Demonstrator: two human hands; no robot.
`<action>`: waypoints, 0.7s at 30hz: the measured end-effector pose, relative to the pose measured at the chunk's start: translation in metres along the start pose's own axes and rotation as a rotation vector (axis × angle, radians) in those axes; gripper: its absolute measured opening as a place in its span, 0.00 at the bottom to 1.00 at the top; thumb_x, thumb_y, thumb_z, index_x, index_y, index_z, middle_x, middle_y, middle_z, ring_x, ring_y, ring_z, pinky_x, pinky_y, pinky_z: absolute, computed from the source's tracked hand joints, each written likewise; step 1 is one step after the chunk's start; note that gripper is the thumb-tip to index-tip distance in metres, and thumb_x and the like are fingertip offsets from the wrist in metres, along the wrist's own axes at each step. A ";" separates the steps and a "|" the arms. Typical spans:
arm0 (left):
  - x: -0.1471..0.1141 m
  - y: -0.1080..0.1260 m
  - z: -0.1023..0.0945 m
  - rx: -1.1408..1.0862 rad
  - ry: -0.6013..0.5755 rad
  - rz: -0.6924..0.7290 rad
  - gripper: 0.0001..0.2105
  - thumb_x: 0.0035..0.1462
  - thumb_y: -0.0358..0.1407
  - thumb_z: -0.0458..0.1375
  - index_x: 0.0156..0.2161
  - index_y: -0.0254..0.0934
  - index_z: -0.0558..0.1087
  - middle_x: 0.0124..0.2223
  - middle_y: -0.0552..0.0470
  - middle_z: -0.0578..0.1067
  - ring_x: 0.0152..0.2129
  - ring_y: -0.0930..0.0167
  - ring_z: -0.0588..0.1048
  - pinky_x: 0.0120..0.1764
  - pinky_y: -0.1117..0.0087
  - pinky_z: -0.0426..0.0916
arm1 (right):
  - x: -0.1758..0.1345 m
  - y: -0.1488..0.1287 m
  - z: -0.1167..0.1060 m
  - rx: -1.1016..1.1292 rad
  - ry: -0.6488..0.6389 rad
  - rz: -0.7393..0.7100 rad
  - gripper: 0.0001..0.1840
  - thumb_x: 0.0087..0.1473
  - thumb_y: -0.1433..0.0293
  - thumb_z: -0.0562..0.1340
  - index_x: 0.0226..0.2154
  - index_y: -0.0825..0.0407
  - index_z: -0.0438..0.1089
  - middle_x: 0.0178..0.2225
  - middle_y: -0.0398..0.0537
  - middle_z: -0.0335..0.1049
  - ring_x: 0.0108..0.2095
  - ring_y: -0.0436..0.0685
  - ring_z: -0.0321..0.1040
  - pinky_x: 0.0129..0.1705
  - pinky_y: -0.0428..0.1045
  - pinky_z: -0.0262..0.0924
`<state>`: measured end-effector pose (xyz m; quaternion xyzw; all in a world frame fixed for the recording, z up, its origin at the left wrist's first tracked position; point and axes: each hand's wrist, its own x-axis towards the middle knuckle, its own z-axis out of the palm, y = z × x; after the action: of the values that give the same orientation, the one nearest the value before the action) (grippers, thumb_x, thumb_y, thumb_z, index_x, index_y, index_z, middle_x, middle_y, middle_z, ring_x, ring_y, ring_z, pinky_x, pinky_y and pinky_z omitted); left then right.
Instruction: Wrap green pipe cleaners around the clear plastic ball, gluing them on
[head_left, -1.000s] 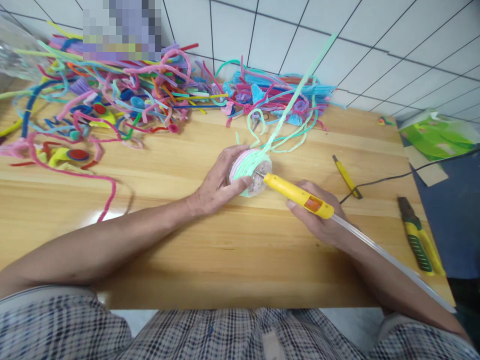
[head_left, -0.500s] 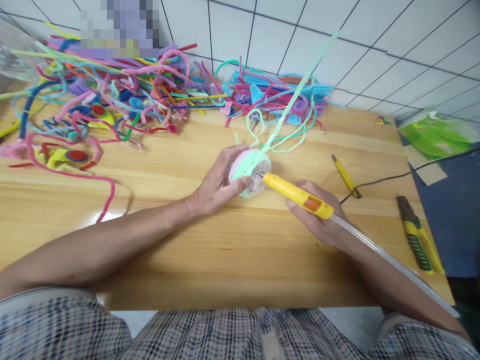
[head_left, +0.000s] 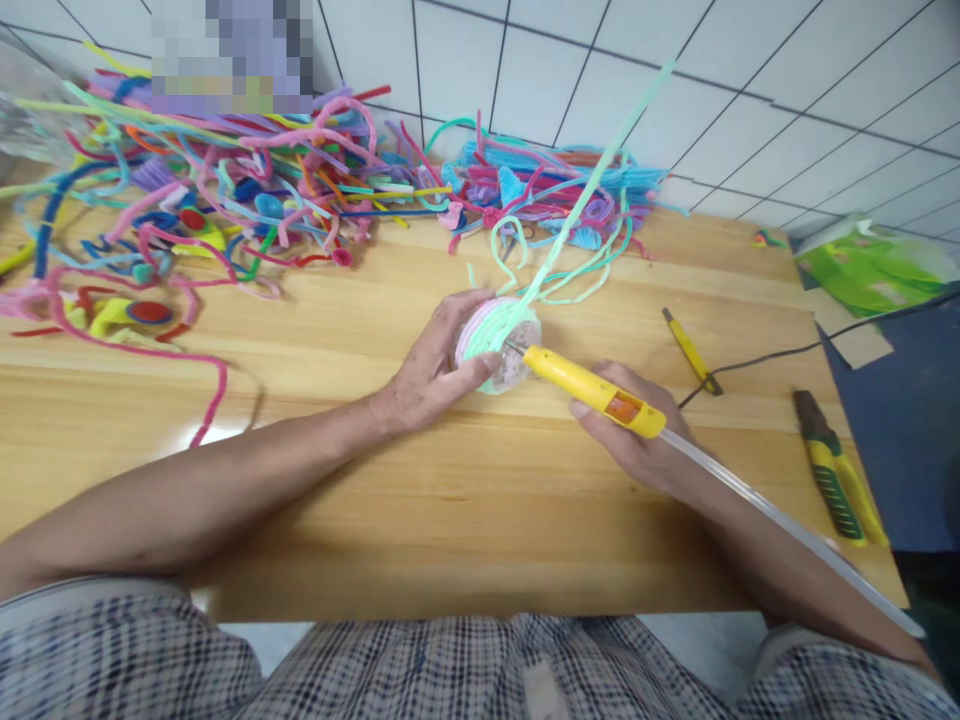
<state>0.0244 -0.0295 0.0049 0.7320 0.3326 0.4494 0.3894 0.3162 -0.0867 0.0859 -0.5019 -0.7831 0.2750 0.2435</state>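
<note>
My left hand (head_left: 435,375) is closed around a small round clear piece (head_left: 517,368), partly wrapped with mint green and pale pink pipe cleaners; my thumb presses on the green coils. From the piece a mint green pipe cleaner (head_left: 581,200) sticks up and away to the right. My right hand (head_left: 634,440) grips a yellow hot glue gun (head_left: 570,380) with a long clear glue stick (head_left: 787,530) coming out of its back end. The metal nozzle (head_left: 514,346) touches or nearly touches the piece beside the green coils. Most right-hand fingers are hidden under the gun.
A tangled pile of coloured pipe cleaners (head_left: 285,190) lies along the tiled wall. On the right are a yellow utility knife (head_left: 690,350), pliers (head_left: 832,470) and a black cord (head_left: 780,352) crossing the table edge. A green plastic bag (head_left: 870,265) is beyond the right edge.
Almost nothing has changed. Both hands, the glue gun and the round piece keep their positions; the whole view has shifted very slightly.
</note>
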 end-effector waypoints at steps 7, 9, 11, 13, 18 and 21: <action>0.000 -0.001 0.001 -0.003 0.013 -0.003 0.33 0.73 0.58 0.61 0.74 0.47 0.63 0.72 0.40 0.71 0.69 0.52 0.73 0.73 0.44 0.70 | -0.001 -0.001 0.000 -0.024 -0.013 -0.034 0.07 0.66 0.68 0.66 0.39 0.44 0.67 0.31 0.41 0.73 0.27 0.54 0.66 0.29 0.52 0.59; -0.001 -0.002 0.000 0.007 0.006 -0.007 0.33 0.73 0.58 0.61 0.74 0.46 0.62 0.73 0.39 0.70 0.70 0.51 0.72 0.74 0.44 0.69 | -0.001 -0.002 0.000 -0.011 0.012 -0.009 0.06 0.66 0.67 0.66 0.40 0.43 0.67 0.31 0.40 0.73 0.27 0.55 0.67 0.30 0.52 0.59; -0.001 -0.002 -0.001 0.012 0.000 -0.009 0.33 0.74 0.58 0.60 0.75 0.46 0.62 0.73 0.39 0.70 0.70 0.52 0.71 0.75 0.44 0.68 | 0.000 -0.003 0.000 -0.002 0.042 0.018 0.07 0.67 0.66 0.66 0.39 0.43 0.66 0.31 0.40 0.73 0.27 0.55 0.68 0.31 0.53 0.59; -0.001 -0.002 -0.001 0.010 -0.001 -0.006 0.33 0.74 0.57 0.61 0.75 0.46 0.62 0.73 0.39 0.70 0.70 0.52 0.71 0.75 0.44 0.67 | 0.000 -0.004 0.000 0.005 0.059 0.035 0.08 0.68 0.65 0.66 0.38 0.43 0.65 0.29 0.39 0.71 0.27 0.56 0.68 0.31 0.53 0.58; -0.001 0.000 0.000 0.017 0.001 -0.003 0.33 0.74 0.57 0.61 0.74 0.46 0.62 0.73 0.40 0.70 0.70 0.51 0.72 0.74 0.44 0.68 | 0.000 -0.003 0.000 0.019 0.011 0.008 0.08 0.67 0.64 0.67 0.38 0.43 0.67 0.30 0.39 0.72 0.26 0.55 0.67 0.30 0.52 0.59; 0.000 0.000 0.000 0.017 0.004 -0.004 0.33 0.74 0.58 0.60 0.74 0.46 0.62 0.73 0.40 0.70 0.69 0.52 0.73 0.74 0.45 0.69 | -0.001 -0.003 0.001 0.024 0.013 -0.021 0.07 0.65 0.67 0.67 0.37 0.43 0.68 0.29 0.39 0.72 0.26 0.54 0.66 0.29 0.52 0.58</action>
<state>0.0239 -0.0298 0.0049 0.7338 0.3387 0.4469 0.3835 0.3140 -0.0890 0.0865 -0.4926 -0.7833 0.2785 0.2576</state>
